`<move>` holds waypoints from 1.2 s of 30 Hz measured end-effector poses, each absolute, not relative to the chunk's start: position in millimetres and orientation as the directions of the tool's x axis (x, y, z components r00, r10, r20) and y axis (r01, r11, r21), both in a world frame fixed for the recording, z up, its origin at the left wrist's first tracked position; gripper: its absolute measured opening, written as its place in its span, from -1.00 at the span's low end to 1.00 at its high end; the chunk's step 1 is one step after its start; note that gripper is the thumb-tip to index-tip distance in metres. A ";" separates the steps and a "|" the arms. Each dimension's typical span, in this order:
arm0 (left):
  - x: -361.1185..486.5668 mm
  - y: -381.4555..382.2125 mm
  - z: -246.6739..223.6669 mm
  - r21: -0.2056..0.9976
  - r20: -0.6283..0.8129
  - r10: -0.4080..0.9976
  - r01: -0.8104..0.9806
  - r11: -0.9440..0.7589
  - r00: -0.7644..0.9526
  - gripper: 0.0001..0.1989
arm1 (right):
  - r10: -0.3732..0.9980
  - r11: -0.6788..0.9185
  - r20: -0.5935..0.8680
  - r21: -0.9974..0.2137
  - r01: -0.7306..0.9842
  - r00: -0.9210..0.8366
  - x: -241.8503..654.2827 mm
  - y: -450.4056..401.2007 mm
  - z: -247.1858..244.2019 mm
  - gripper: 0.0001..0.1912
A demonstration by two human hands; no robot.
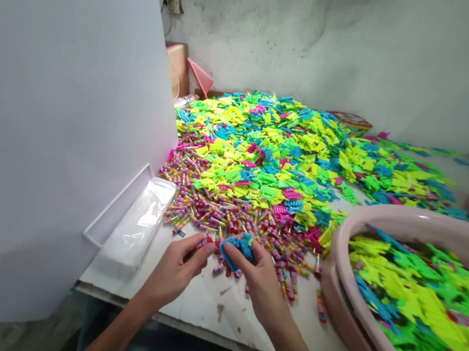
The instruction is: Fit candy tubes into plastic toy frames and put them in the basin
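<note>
No lettering, label, brand, number or sign is legible anywhere here.

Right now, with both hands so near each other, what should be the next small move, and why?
Probably ease the left hand slightly toward the right hand: the left pinches a small red piece, the right holds a blue plastic piece, and both pieces are already close together.

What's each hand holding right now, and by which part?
Right hand: blue plastic piece, thumb across its face. Left hand: small red piece, pinched between thumb and fingers; which end is unclear.
</note>
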State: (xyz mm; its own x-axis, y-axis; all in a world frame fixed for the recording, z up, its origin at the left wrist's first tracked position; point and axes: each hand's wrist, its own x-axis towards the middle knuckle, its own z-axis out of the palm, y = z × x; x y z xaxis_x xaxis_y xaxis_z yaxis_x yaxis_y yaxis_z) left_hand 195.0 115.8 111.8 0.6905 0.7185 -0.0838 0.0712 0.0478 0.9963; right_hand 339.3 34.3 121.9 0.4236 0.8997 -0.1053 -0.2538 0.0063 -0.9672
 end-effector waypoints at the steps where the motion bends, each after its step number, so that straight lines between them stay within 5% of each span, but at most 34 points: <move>1: 194.4 116.1 112.0 0.996 -0.088 0.710 0.072 0.052 0.699 -0.58 | 0.903 0.007 -0.101 -0.969 -0.249 0.417 339.3 34.0 121.7 -0.69; 12: 190.2 119.9 98.5 0.982 -0.149 0.630 0.037 0.187 0.762 -0.60 | 0.914 0.023 -0.041 -0.988 -0.154 0.403 333.4 35.3 95.3 -0.69; 19: 193.0 128.5 99.2 0.975 -0.196 0.638 0.079 0.207 0.745 -0.56 | 0.883 -0.074 -0.146 -0.982 -0.174 0.447 347.7 44.8 84.1 -0.68; 29: 201.5 109.6 114.4 0.927 0.085 0.754 0.225 -0.299 0.651 -0.68 | 0.844 0.009 -0.265 -0.862 -0.506 0.466 331.3 43.8 89.5 -0.70; 36: 197.6 106.3 115.0 0.880 0.106 0.739 0.284 -0.381 0.665 -0.86 | 0.840 0.079 -0.183 -0.890 -0.449 0.511 326.4 41.8 83.0 -0.78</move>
State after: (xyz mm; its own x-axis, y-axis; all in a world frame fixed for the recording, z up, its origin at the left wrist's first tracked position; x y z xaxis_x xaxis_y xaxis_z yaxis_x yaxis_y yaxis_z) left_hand 197.6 106.3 115.0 0.6654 0.7390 0.1055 0.2836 -0.3810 0.8800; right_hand 326.4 41.8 83.0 0.5110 0.8398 -0.1831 -0.4492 0.0793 -0.8899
